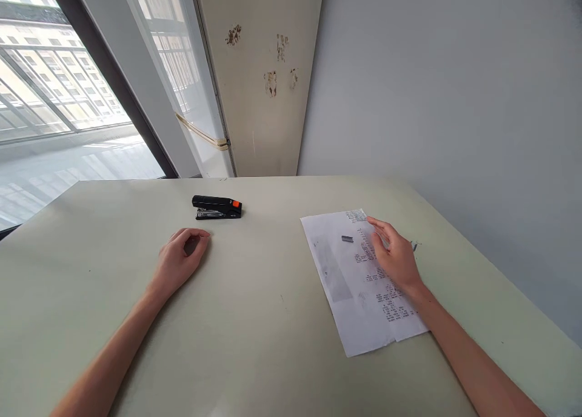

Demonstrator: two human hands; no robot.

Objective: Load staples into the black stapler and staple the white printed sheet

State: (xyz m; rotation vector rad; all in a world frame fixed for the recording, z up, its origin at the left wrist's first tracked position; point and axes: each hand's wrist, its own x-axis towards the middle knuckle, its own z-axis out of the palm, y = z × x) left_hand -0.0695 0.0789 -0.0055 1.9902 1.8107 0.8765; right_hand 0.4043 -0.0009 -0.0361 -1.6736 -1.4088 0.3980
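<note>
My left hand (182,260) rests on the table with its fingers curled in, thumb and forefinger tips meeting in a ring; nothing shows between them. Just beyond it lies a black stapler (217,207) with an orange patch at its right end. Over the right edge of printed paper sheets (336,283) is my right hand (394,250), its fingers stretched out and the thumb apart, holding nothing. A short dark grey strip (347,239), apparently staples, lies on the paper left of that hand.
Everything rests on a pale table (254,320). A grey wall (436,83) runs along its right side. Past the far edge stands a beige panel (268,126) with brown worn spots, and a window (59,83) is at the left. A small dark mark (414,246) shows beside my right hand.
</note>
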